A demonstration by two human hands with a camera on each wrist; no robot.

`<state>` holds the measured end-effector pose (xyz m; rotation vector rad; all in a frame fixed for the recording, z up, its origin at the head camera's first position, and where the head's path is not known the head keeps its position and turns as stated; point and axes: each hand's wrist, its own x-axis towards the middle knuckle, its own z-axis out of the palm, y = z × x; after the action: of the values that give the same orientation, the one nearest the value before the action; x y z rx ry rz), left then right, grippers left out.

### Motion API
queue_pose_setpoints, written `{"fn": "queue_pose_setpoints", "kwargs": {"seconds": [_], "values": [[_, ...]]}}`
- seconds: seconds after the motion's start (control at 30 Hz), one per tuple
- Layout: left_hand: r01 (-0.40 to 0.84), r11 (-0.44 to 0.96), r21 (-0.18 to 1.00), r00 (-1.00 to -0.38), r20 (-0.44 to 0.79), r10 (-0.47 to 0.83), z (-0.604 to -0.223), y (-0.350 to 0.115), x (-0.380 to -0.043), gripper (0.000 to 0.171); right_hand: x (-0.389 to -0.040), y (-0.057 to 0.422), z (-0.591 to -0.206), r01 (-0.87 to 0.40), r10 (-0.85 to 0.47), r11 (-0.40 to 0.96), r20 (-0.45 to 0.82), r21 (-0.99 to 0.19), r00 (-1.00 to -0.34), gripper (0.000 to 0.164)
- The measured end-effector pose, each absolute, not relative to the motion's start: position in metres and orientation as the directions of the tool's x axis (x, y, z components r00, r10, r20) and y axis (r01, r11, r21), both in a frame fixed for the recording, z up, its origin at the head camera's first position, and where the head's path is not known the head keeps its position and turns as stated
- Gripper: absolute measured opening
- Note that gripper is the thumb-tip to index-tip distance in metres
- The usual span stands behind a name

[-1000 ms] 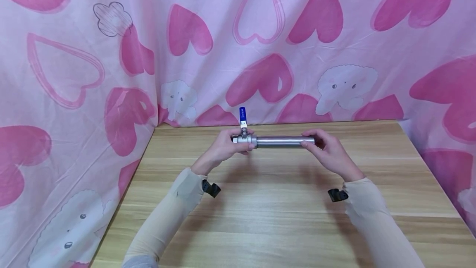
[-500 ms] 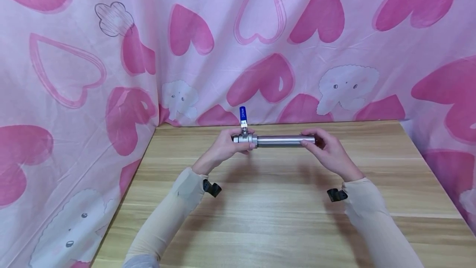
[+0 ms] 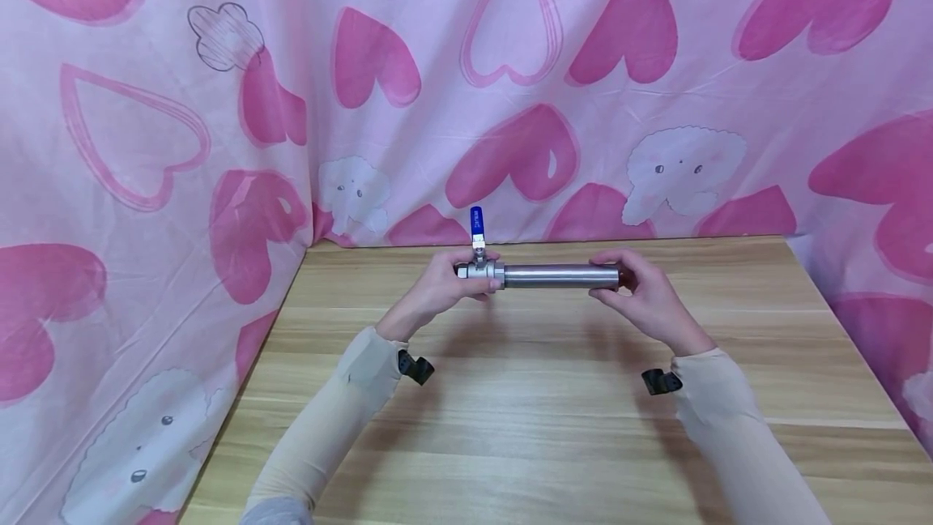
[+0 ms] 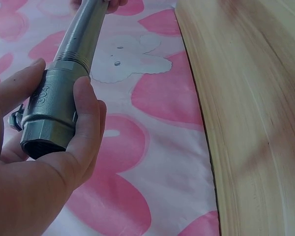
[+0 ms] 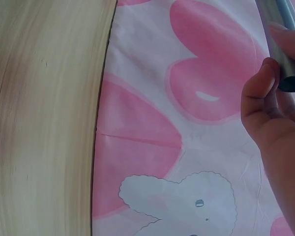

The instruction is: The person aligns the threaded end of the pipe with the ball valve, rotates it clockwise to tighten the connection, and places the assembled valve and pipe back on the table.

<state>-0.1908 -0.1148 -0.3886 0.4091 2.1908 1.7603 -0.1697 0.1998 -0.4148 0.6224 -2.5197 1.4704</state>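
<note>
My left hand [image 3: 440, 286] grips a steel ball valve [image 4: 51, 105], its thumb and fingers curled round the body. The valve's lever with a blue sleeve [image 3: 477, 221] points up, away from me. A straight metal pipe [image 3: 557, 275] runs rightward from the valve; threads show where the two meet in the left wrist view. At the pipe's free end my right hand [image 3: 645, 294] pinches it between thumb and fingers. In the right wrist view the pipe's open end [image 5: 292, 83] shows between those fingers. Valve and pipe are held level above the table.
The wood-grain table [image 3: 532, 411] spreads below both hands. Pink cloth [image 3: 510, 144] printed with hearts hangs along its back and sides. A small black wrist camera mount [image 3: 415, 368] sits at the left cuff, another camera mount [image 3: 662, 382] at the right.
The right thumb has shifted from the pipe's front face down to its lower edge. The left hand, valve and pipe stay nearly in place.
</note>
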Motion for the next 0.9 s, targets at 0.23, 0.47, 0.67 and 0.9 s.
{"fn": "queue_pose_setpoints", "kwargs": {"seconds": [0.23, 0.47, 0.67, 0.9], "values": [[0.033, 0.205, 0.978, -0.914, -0.053, 0.401, -0.3868, -0.1143, -0.1894, 0.04, -0.172, 0.2014, -0.418, -0.444, -0.276, 0.446, 0.353, -0.777, -0.894, 0.041], [0.029, 0.185, 0.982, -0.915, -0.048, 0.4, -0.386, -0.1143, -0.1881, 0.039, -0.1709, 0.1996, -0.4178, -0.445, -0.263, 0.427, 0.362, -0.788, -0.894, 0.041], [0.022, 0.178, 0.984, -0.917, -0.051, 0.395, -0.387, -0.1151, -0.1883, 0.04, -0.1706, 0.1984, -0.4177, -0.443, -0.257, 0.428, 0.364, -0.788, -0.895, 0.041], [0.001, 0.162, 0.987, -0.921, -0.062, 0.385, -0.3881, -0.1152, -0.189, 0.04, -0.1718, 0.1983, -0.4186, -0.438, -0.254, 0.431, 0.36, -0.789, -0.898, 0.038]]}}
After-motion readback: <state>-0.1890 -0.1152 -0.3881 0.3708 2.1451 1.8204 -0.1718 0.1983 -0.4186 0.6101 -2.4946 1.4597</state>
